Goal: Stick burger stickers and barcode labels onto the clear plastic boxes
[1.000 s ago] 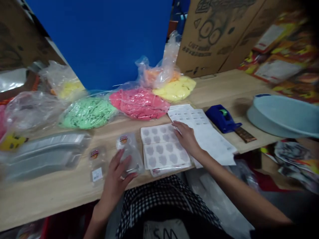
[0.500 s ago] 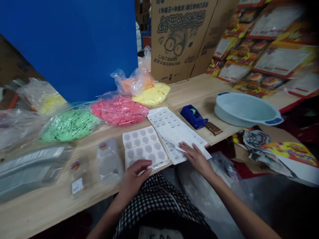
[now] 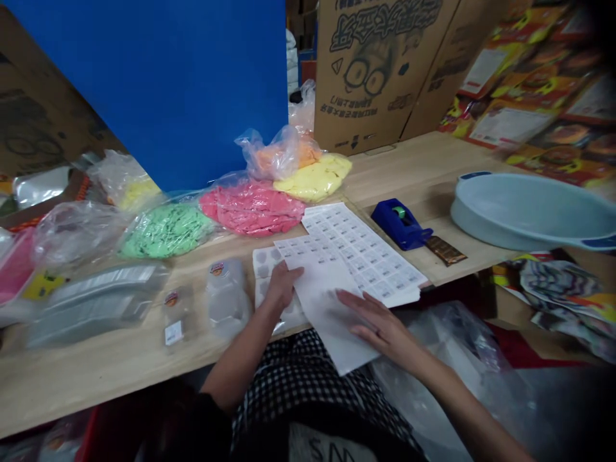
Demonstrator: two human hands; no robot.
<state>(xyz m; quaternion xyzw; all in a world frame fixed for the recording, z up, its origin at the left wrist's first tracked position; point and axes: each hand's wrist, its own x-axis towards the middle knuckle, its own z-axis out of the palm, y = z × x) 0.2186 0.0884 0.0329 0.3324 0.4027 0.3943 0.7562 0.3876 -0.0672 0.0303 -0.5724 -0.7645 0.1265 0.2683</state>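
Where the white sheet (image 3: 327,321) overhangs the near edge of the worktop (image 3: 106,375), my left hand (image 3: 283,284) pinches its left side and my right hand (image 3: 385,326) lies open on it; light, even support should prevent creasing. Printed sheets (image 3: 380,256) lie beyond, rightward.

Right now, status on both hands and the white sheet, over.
Left hand pinching edge of white sheet. Right hand open over it. Sheet partly covering printed labels.

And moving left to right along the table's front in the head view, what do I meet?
Clear plastic trays, small labelled pack, stickered clear tray, left hand, white sheet, right hand, brown packet, light-blue basin.
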